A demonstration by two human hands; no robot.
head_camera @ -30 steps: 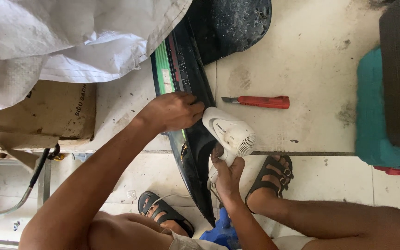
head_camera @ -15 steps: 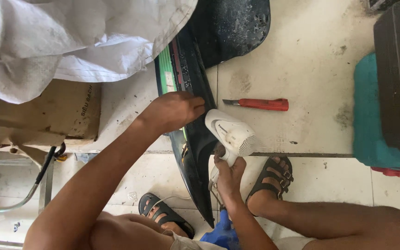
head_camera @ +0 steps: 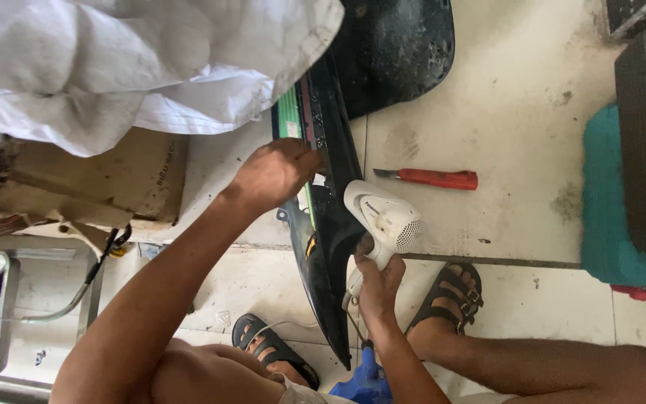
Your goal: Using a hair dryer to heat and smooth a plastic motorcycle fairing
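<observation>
gripping the handle of a white hair dryer [head_camera: 385, 222], the right hand [head_camera: 380, 283] is closed firmly around it, with the nozzle end turned toward a long black motorcycle body panel [head_camera: 336, 224] that stands on edge on the tiled floor [head_camera: 517, 112] between the person's sandalled feet. the left hand [head_camera: 274, 173] presses on the panel's left side, just beside a green stripe [head_camera: 288, 120]; its fingers curl against the panel edge, but whether they pinch anything i cannot tell. the dryer's rounded rear grille sits to the right of the panel, touching or nearly touching it. on the floor further right lies a red-handled utility knife [head_camera: 435, 178], well apart from both hands. a white sack [head_camera: 136, 67] is at the far left over a cardboard box [head_camera: 125, 179], and a teal object [head_camera: 607, 209] sits at the right edge.
</observation>
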